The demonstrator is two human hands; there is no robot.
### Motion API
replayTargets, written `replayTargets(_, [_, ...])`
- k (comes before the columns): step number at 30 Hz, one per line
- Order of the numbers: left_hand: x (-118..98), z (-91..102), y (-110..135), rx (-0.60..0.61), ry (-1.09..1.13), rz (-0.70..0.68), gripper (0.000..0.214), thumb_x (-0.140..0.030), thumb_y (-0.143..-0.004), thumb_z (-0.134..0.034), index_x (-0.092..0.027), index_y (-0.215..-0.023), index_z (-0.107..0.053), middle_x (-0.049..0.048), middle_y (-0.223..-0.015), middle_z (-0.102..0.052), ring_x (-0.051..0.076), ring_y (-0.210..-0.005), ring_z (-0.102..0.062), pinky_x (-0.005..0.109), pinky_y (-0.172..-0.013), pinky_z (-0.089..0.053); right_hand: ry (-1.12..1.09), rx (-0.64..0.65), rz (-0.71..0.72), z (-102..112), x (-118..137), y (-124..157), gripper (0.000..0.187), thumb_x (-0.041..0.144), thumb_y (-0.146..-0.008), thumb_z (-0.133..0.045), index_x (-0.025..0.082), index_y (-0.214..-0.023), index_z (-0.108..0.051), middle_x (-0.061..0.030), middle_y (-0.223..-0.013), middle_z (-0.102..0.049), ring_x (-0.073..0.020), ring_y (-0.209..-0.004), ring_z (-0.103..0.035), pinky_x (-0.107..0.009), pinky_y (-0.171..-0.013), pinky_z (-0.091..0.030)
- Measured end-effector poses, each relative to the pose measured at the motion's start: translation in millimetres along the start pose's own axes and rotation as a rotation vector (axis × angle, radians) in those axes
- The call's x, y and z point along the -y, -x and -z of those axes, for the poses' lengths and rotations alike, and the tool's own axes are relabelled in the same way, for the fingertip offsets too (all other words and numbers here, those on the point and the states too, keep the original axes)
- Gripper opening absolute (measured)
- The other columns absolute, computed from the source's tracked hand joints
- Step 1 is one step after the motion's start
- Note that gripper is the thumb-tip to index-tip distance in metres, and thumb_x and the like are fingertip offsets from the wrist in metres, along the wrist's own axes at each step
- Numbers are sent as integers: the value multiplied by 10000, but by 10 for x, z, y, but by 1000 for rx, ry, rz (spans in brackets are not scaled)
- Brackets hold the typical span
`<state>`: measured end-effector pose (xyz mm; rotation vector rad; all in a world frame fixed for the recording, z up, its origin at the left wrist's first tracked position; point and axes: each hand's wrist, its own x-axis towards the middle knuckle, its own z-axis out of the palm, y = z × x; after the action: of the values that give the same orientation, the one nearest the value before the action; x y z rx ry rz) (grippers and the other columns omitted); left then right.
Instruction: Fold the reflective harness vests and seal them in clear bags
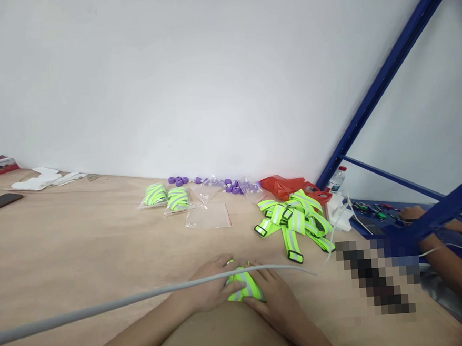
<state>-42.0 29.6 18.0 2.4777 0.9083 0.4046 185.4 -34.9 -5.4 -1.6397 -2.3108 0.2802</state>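
Near the front edge of the table, my left hand [211, 284] and my right hand [274, 292] close in from both sides on a folded neon-yellow reflective strap [247, 288] with a grey stripe. Fingers of both hands cover its ends and top. To the right of my hands is a loose pile of similar straps [297, 223] with black buckles. Beyond my hands lies a flat transparent plastic bag [208, 217]. Two filled bags hold coiled straps, one bag [155, 195] left of the other bag [178, 199].
Small purple rolls [178, 181], a red plastic bag [283, 186] and a bottle [337, 180] stand along the wall. A grey cable [144, 293] crosses in front of my hands. A blue metal frame [382, 78] rises at right; beyond it another person's arms [451, 268] show.
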Motion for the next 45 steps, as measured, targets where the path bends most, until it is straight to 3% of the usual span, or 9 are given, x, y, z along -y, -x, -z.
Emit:
replayTargets(4, [51,122,-175,8,-45,99,242,-310,-990,-523,-192,-1144,-668,112,-1149,-706,292,-1107,-651,397,-950,-516,50,32,-28,-45,12,37,663,330,-870,-719,209,-1492,-523,-167,-1531,-516,-358,-1409,-487,-507,-1112,-468])
replayTargets(9, [112,163,-329,66,-105,183,164,-291,-943,-562,-169,-966,-669,123,-1086,-692,286,-1046,-649,379,-928,-494,42,78,23,-31,20,18,665,296,-893,-683,183,-1517,-485,-160,-1510,-543,-341,-1414,-479,-518,-1149,-427])
replayTargets(17, [2,115,-327,101,-181,241,166,-226,-963,-521,-154,-1088,-602,139,-1180,-651,296,-1120,-603,390,-945,-474,123,116,93,18,64,-64,774,465,-826,-793,249,-1509,-498,-162,-1480,-573,-365,-1365,-530,-530,-1113,-460])
replayTargets(24, [-24,-32,-342,96,-222,264,176,-163,-965,-501,-136,-1119,-582,166,-1188,-632,323,-1133,-580,429,-949,-469,129,116,117,11,56,-62,676,494,-926,-668,263,-1532,-476,-170,-1468,-580,-355,-1353,-543,-553,-1116,-450])
replayTargets(33, [-2,197,-425,119,-207,322,158,-191,-890,-607,-172,-1047,-597,127,-1178,-649,287,-1126,-611,372,-938,-486,165,128,93,58,120,-61,639,429,-904,-718,300,-1499,-522,-142,-1418,-627,-355,-1314,-574,-532,-1080,-481])
replayTargets(40, [20,155,-401,85,-196,303,219,-144,-878,-564,-166,-1095,-586,144,-1196,-648,309,-1135,-610,399,-931,-488,157,112,99,52,110,-56,659,421,-881,-751,301,-1490,-531,-138,-1405,-634,-346,-1297,-583,-489,-1052,-500])
replayTargets(45, [161,164,-463,71,-130,210,218,-274,-901,-610,-180,-1097,-625,116,-1131,-677,281,-1058,-639,363,-905,-495,137,84,100,13,86,-53,639,426,-859,-773,312,-1453,-566,-120,-1363,-657,-333,-1223,-624,-475,-1014,-527])
